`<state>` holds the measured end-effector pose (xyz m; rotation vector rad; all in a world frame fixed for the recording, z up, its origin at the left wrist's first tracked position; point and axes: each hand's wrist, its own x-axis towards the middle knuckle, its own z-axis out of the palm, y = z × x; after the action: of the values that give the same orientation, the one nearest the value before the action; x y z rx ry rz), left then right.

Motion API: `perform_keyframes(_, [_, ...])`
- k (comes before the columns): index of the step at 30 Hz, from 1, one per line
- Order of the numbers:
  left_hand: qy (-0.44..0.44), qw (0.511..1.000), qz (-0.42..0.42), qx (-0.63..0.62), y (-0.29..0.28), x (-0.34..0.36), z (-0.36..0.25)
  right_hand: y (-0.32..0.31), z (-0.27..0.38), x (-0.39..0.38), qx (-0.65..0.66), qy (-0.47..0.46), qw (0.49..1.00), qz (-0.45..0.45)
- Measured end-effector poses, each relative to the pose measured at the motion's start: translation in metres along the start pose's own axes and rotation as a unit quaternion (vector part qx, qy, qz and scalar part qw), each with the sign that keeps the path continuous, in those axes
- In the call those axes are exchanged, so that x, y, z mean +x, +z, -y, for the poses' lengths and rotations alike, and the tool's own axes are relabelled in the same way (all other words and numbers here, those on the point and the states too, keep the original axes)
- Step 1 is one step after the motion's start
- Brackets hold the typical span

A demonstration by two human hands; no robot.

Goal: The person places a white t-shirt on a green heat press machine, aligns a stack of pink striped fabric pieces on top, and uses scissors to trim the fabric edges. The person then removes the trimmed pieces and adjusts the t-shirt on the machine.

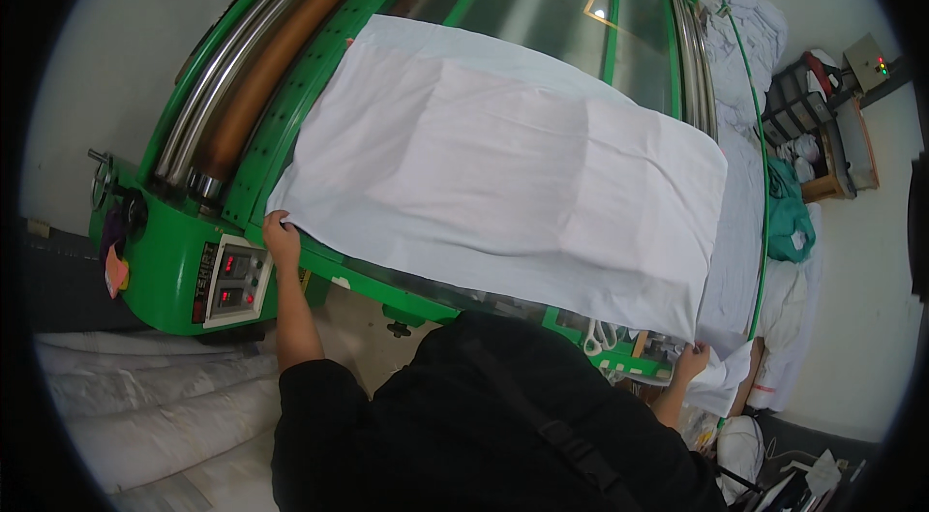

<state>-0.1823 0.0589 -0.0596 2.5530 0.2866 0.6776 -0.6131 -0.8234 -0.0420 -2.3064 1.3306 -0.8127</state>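
Note:
A large white fabric piece (494, 159) lies spread over the glass-topped bed of a green roller heat press (184, 270). My left hand (282, 239) grips its near left corner, the fingers closed at the cloth's edge beside the control panel (233, 281). At the near right corner my right hand (691, 361) pinches the fabric, which hangs down a little there. Both arms are stretched wide, and the cloth between them shows soft fold lines. Beneath its far edge a pale bluish sheet (484, 45) shows.
Left of the bed runs a brown roller (281, 52) beside shiny metal bars. White cloth (731, 212) is heaped along the right side, with a teal bag (789, 212) beyond. Wrapped rolls (174, 406) lie at the lower left. White-handled scissors (600, 336) sit by the near edge.

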Motion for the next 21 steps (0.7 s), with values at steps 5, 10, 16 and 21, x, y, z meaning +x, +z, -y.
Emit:
perform_keyframes(5, [-0.049, 0.998, 0.022, -0.022, -0.003, 0.011, 0.009, 0.001, 0.03, 0.005, 0.012, 0.009, 1.0, -0.003])
perform_keyframes(10, [-0.081, 0.994, 0.066, 0.036, -0.006, 0.018, 0.02, 0.004, 0.025, 0.008, 0.013, 0.006, 1.0, -0.003])
perform_keyframes(16, [-0.179, 0.958, 0.133, 0.178, -0.013, 0.028, -0.025, -0.003, -0.01, -0.006, -0.034, 0.049, 0.998, 0.02])
perform_keyframes(21, [0.095, 0.986, 0.045, 0.127, -0.004, 0.028, -0.049, 0.014, -0.003, -0.01, -0.012, 0.038, 0.999, 0.028])
